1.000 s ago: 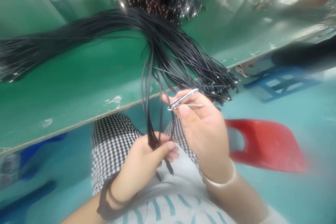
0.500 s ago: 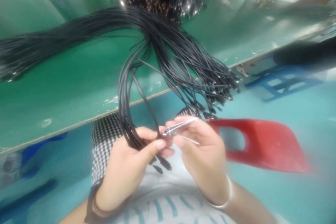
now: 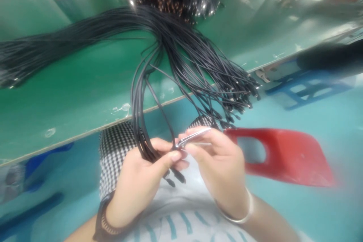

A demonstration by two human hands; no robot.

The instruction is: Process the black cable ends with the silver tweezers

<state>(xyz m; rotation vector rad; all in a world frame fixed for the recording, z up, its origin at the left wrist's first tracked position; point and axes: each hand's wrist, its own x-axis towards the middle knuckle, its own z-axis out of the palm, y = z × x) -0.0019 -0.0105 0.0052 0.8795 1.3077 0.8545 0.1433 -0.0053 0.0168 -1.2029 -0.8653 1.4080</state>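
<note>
Left hand [image 3: 141,176]: fingers pinch black cables [image 3: 136,113] near connectors [image 3: 179,176], just off tabletop [image 3: 85,79] edge. Right hand [image 3: 221,162]: fingers hold nail clipper [image 3: 195,136], tip at one cable. Likely trimming step; next move calls for steady cable, careful squeeze.

Left hand [image 3: 138,177], one: closed in a grip, thumb on top and pointing right, fingers curled beneath. Left forearm [image 3: 82,230], one: entering from the lower left. Right hand [image 3: 221,162], one: pinching, thumb extended left, fingers bent. Right forearm [image 3: 272,219], one: entering from the lower right. Both hands: close together before the torso, fingertips nearly meeting (actual contact cannot be told).
</note>
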